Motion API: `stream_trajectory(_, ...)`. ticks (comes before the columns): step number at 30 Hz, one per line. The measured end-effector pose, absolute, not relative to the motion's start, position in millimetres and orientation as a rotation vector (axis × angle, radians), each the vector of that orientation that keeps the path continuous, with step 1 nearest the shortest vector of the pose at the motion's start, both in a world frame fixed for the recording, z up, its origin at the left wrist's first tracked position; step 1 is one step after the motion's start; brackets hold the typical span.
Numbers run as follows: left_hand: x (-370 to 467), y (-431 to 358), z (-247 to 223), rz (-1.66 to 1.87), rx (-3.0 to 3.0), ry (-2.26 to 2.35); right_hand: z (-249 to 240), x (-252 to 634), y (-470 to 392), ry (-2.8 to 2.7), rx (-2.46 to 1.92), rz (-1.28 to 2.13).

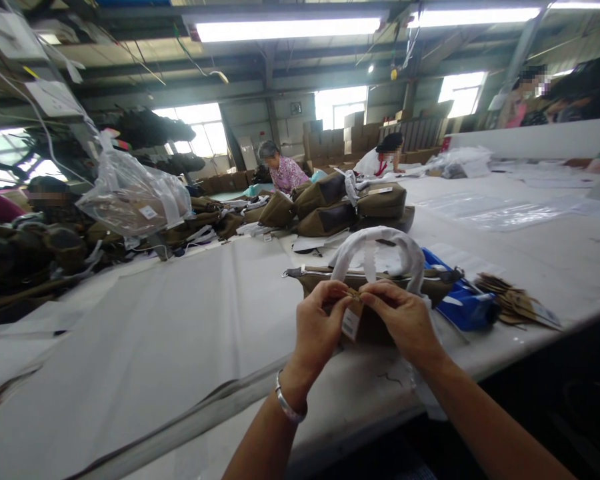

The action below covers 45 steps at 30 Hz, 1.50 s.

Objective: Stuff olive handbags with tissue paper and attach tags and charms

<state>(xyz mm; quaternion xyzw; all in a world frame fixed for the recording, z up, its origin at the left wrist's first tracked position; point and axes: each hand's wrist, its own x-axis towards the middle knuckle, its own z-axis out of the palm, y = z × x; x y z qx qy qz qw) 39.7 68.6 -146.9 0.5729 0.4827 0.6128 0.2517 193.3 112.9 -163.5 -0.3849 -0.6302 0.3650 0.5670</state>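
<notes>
An olive handbag [377, 330] with a zipped top stands upright on the white table in front of me. White wrapping covers its raised handles [375, 237]. At the bag's front hangs a brown hang tag [351, 321] with a white barcode label. My left hand [320, 323], a silver bangle on its wrist, pinches the tag's upper end between thumb and fingers. The thumb and fingertips of my right hand [405, 323] close on the same spot, touching the left fingertips. Whatever cord is between the fingers is too small to make out.
Right of the bag lie a blue plastic tool [467, 303] and a stack of brown tags [517, 300]. Several olive bags [325, 200] are piled behind. A clear plastic bag [135, 193] hangs at left. Co-workers [285, 172] sit across the table [180, 333].
</notes>
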Motion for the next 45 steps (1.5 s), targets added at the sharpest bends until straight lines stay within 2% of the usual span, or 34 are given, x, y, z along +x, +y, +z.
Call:
stream_trajectory(13,39,67,-143,1.595,1.612,1.318,-165,196,115,-1.628,-0.792,0.762)
stream_trajectory(26,47,74,-159,1.646,1.274,1.169,-174,193,105,-1.732,-0.701,0.556)
stream_trajectory(29,39,68,-164,1.655,1.319,1.188,-171,209,98,-1.798,-0.740,0.380)
stream_trajectory(33,7,58,-183,1.818,1.334,1.558,-184,251,88,-1.495,-1.050,0.120)
stream_trajectory(36,-16,63,-215,1.757,1.278,1.734,-220,278,91,-1.253,-1.309,0.285)
stream_trajectory(40,-18,87,-247,1.455,1.382,1.662,-271,285,111,-1.357,-1.418,0.651)
stream_trajectory(42,-12,93,-244,1.370,1.411,1.684,-276,285,120,-1.429,-1.480,0.689)
stream_trajectory(45,-5,83,-216,1.255,1.420,1.843,-256,295,125,-1.592,-1.525,0.541)
